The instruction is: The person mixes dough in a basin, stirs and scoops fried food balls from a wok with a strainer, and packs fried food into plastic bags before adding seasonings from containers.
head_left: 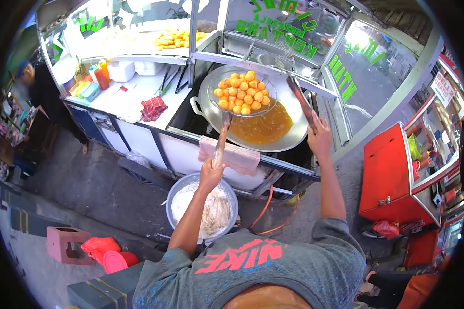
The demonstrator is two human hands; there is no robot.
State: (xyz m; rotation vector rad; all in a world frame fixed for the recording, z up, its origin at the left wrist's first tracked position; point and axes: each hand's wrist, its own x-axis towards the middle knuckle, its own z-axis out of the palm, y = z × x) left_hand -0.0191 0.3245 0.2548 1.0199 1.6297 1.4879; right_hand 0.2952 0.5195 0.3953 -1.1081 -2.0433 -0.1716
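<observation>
My left hand (211,173) is wrapped round the handle of a wire strainer (272,98). Golden fried balls (242,92) fill the strainer, which is over the left and back part of a large metal wok (210,85). Brown oil (263,126) shows in the wok in front of the strainer. My right hand (319,135) grips the wooden handle of a second tool (303,100), held up over the wok's right side. The far end of that tool is hard to make out.
Below the cart's front edge stands a basin (233,193) of white flour. A red cloth (153,108), tongs (181,81) and sauce bottles (100,77) lie or stand on the left counter. A person (49,95) stands at far left. A red cabinet (384,172) is at right.
</observation>
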